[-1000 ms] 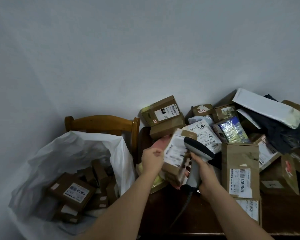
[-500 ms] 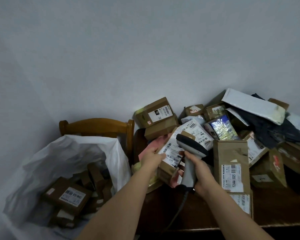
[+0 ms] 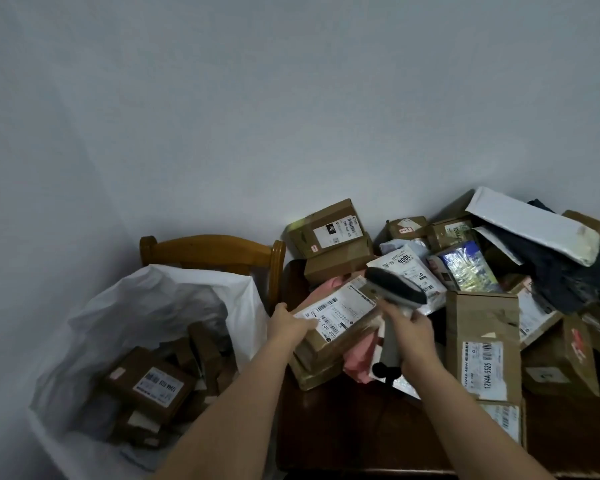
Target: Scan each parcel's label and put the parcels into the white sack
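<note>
We see a brown cardboard parcel point(image 3: 333, 327) with a white shipping label facing up, tilted at the near left corner of the pile on the dark wooden bench point(image 3: 354, 434). The left hand point(image 3: 288, 323) takes its left end in a grip, thumb on top of the label. The right hand point(image 3: 411, 337) clasps the handle of a grey barcode scanner point(image 3: 394, 296), whose dark head hangs just over the parcel's right end.

Working outward from that parcel: a pink soft package point(image 3: 361, 362) lies under and to its right, and another brown box sits beneath it. To its right a tall brown box point(image 3: 482, 344) stands upright, label toward us. Behind it lie a white mailer marked 1004 point(image 3: 407, 268), two stacked brown boxes point(image 3: 329, 244), a shiny blue packet point(image 3: 465, 268), and farther right a long white envelope point(image 3: 534, 226) over dark fabric.

To the parcel's left, the white sack point(image 3: 153, 306) gapes open against a wooden chair point(image 3: 212, 251), already holding several brown boxes, one labelled box point(image 3: 153, 386) uppermost. The sack's raised right rim stands between the parcel and the sack's opening. Bare bench shows only along the near edge, in front of the parcel.
</note>
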